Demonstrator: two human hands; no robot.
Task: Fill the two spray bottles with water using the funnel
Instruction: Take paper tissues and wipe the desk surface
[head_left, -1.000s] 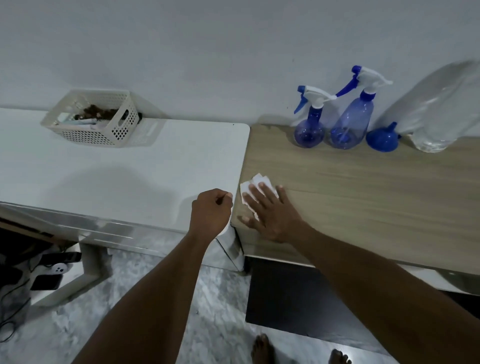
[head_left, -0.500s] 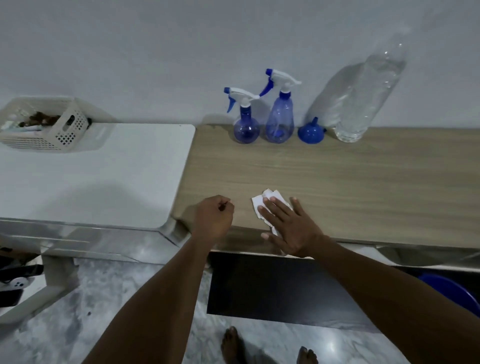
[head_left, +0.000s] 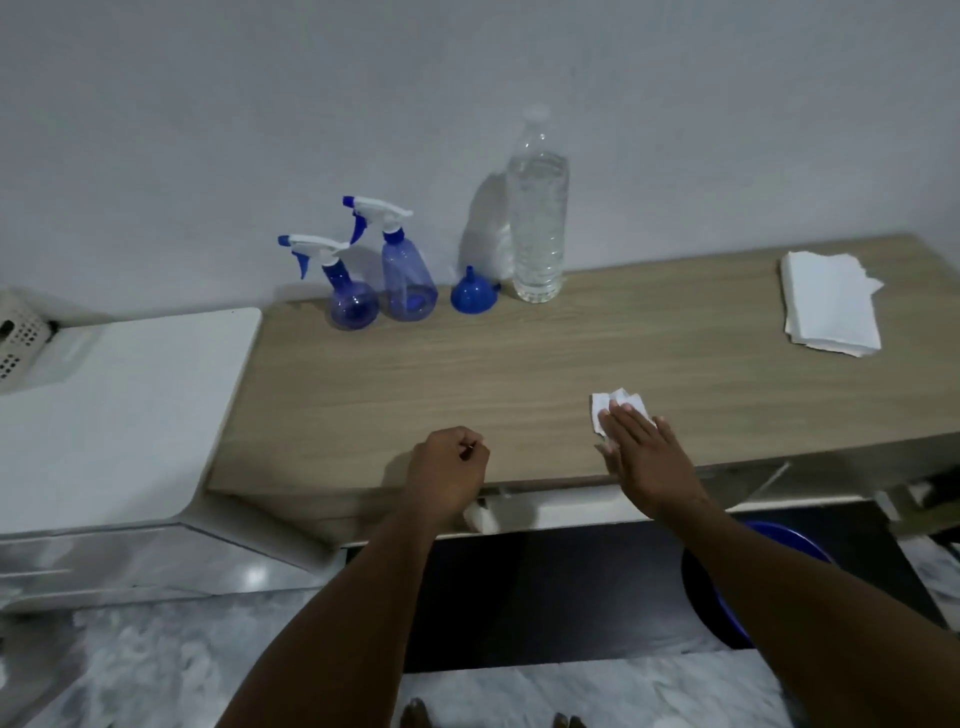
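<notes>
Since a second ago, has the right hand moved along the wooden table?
Yes. The right hand, pressing the tissue, slid rightward: from left of the spray bottles to right of the water bottle.

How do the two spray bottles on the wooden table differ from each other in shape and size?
The round spray bottle is shorter; the cone spray bottle is taller. The round one has a bulb-shaped body under a narrow neck; the cone one widens steadily from neck to base. Both are translucent blue, carry white trigger heads with blue nozzles, and stand upright side by side.
</notes>
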